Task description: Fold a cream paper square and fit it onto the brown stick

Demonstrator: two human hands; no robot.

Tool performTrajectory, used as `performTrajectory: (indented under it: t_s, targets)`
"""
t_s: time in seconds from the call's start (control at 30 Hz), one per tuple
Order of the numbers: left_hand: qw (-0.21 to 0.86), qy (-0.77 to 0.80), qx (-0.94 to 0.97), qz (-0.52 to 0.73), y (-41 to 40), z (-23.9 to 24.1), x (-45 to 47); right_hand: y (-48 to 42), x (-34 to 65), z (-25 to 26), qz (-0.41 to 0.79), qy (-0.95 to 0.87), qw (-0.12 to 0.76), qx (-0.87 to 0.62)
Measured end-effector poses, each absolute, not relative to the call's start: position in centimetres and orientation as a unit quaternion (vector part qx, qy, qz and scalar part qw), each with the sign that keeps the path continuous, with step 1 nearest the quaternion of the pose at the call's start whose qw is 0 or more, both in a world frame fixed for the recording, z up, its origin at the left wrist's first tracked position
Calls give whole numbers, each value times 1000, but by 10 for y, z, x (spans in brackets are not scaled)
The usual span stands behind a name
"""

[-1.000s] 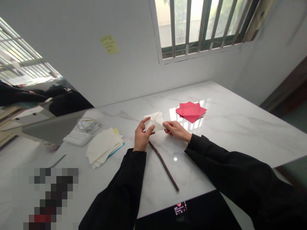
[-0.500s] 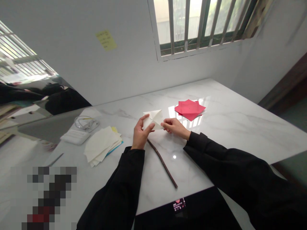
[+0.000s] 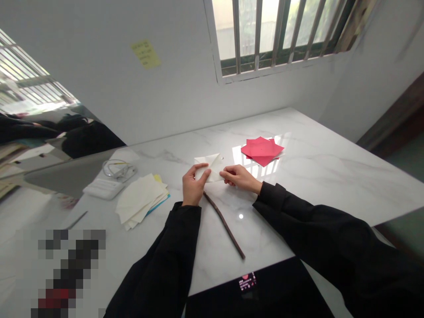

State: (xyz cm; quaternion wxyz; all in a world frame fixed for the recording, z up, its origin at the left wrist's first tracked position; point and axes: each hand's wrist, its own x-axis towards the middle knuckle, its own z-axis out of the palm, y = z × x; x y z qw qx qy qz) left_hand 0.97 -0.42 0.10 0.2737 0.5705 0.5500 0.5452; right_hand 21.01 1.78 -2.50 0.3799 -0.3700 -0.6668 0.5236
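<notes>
A folded cream paper (image 3: 212, 165) is held just above the white marble table (image 3: 314, 176) near its middle. My left hand (image 3: 192, 185) pinches the paper's left side, thumb on top. My right hand (image 3: 238, 177) pinches its right lower edge. Both arms wear black sleeves. A thin dark stick (image 3: 224, 224) lies on the table just below my hands, running diagonally toward the near edge.
A stack of cream sheets (image 3: 141, 202) with a blue and yellow sheet under it lies to the left. Farther left sit a white box (image 3: 102, 188) and a coiled cable (image 3: 117, 170). Red papers (image 3: 262, 151) lie to the right. A dark device (image 3: 251, 287) sits at the near edge.
The cream paper has been turned and lowered slightly in my hands. Both hands have shifted a little to the left; the grip stays the same.
</notes>
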Motion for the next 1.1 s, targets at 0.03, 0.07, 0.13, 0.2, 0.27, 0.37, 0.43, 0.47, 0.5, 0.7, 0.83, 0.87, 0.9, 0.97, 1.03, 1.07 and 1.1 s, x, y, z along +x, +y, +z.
performTrajectory:
  t_s: [0.03, 0.07, 0.13, 0.2, 0.27, 0.37, 0.43, 0.47, 0.5, 0.7, 0.83, 0.87, 0.9, 0.97, 1.03, 1.07, 1.1]
  targets:
    - [272, 552, 568, 547, -5, 2, 10, 18, 210, -25, 527, -666, 378, -368]
    - [272, 555, 564, 548, -5, 2, 10, 18, 209, -26, 533, -665, 376, -364]
    - [272, 560, 556, 550, -6, 3, 11, 18, 209, -26, 552, -660, 371, -349]
    - [272, 564, 551, 552, -6, 4, 12, 17, 208, -24, 562, -660, 365, -339]
    - [270, 566, 547, 555, -6, 4, 12, 16, 208, -22, 562, -663, 360, -339]
    - [269, 565, 541, 562, -5, 4, 11, 14, 209, -19, 570, -658, 358, -338]
    - [272, 563, 539, 564, -5, 3, 11, 14, 209, -18, 574, -657, 357, -333]
    - [274, 563, 538, 564, -4, 2, 11, 14, 209, -18, 573, -659, 357, -331]
    - [276, 562, 539, 564, -4, 2, 11, 14, 209, -19, 571, -661, 357, -332]
    - [269, 562, 548, 558, -4, 3, 10, 16, 209, -22, 555, -668, 359, -342]
    - [257, 565, 553, 556, -6, 5, 10, 16, 209, -23, 545, -674, 356, -349]
    - [256, 564, 554, 556, -6, 6, 11, 16, 209, -22, 548, -674, 355, -347]
    - [255, 563, 555, 557, -6, 6, 11, 16, 209, -22, 552, -672, 354, -343]
    - [258, 561, 556, 557, -6, 6, 11, 16, 209, -22, 568, -660, 357, -337]
    - [275, 557, 555, 554, -6, 5, 12, 16, 208, -20, 589, -638, 365, -336]
    - [288, 553, 555, 551, -6, 4, 12, 16, 208, -20, 598, -624, 371, -339]
    - [304, 547, 556, 547, -7, 4, 13, 17, 208, -19, 606, -609, 379, -344]
